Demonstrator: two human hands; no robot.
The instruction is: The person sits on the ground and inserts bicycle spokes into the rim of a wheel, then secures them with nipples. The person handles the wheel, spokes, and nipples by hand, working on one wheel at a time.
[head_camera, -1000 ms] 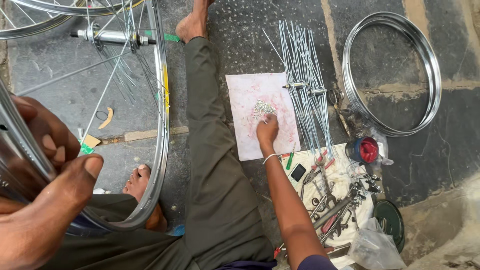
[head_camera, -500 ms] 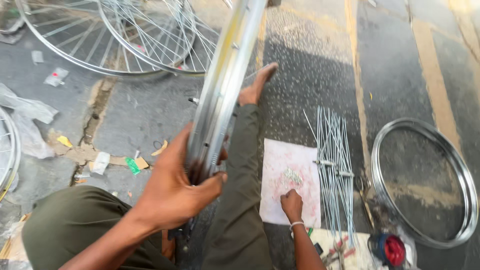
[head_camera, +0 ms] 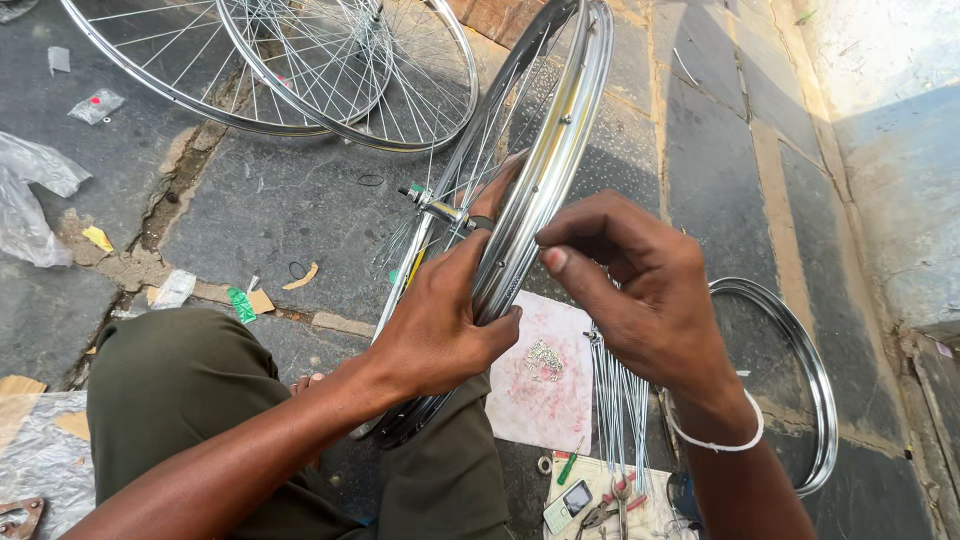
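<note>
**Two hands on a bicycle wheel rim**

The left hand (head_camera: 440,325) grips the shiny silver metal bicycle wheel rim (head_camera: 545,170), which stands upright on its edge between the person's knees. The fingers wrap around the rim and are closed tightly on it. The right hand (head_camera: 630,285) is at the outer side of the same rim, just beside the left hand. Its thumb and first finger are pinched together at the rim edge; if a small part is between them, it is too small to tell. The other fingers are curled loosely. A white band (head_camera: 715,440) is around the right wrist.

Inside the rim, thin spokes run to a metal hub with an axle (head_camera: 435,205). Under the hands, on the grey stone floor (head_camera: 290,215), lies a pale pink sheet of paper (head_camera: 545,375) with a small heap of silver nipples (head_camera: 545,358). Next to it lies a bundle of loose straight spokes (head_camera: 620,420). An empty chrome rim (head_camera: 800,370) lies flat at the right. Two spoked wheels (head_camera: 300,70) lie on the floor, well apart at the top.
</note>
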